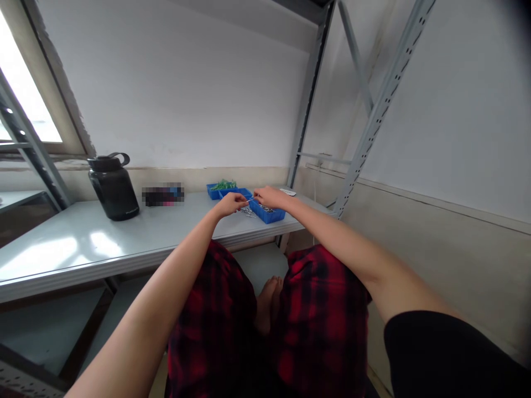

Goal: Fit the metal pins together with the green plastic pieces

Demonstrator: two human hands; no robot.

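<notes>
My left hand (231, 204) is closed in a pinch over the table, just left of the front blue tray (271, 216). My right hand (265, 197) pinches above that tray, its fingertips close to the left hand's. A tiny thin light-coloured piece shows between the fingertips, too small to name. Slim metal pieces (248, 212) lie loose on the table below my left hand. More small metal pieces (266, 208) sit in the front tray, partly hidden by my right hand. Behind the hands, green pieces (225, 184) are heaped in another blue tray (213, 193).
A dark water bottle (114, 188) stands on the left of the white table (178, 226). Beside it lies a blurred-out dark object (162, 194). A flat white item (287, 192) rests beyond my right hand. Metal shelf posts (369, 132) rise at the right end.
</notes>
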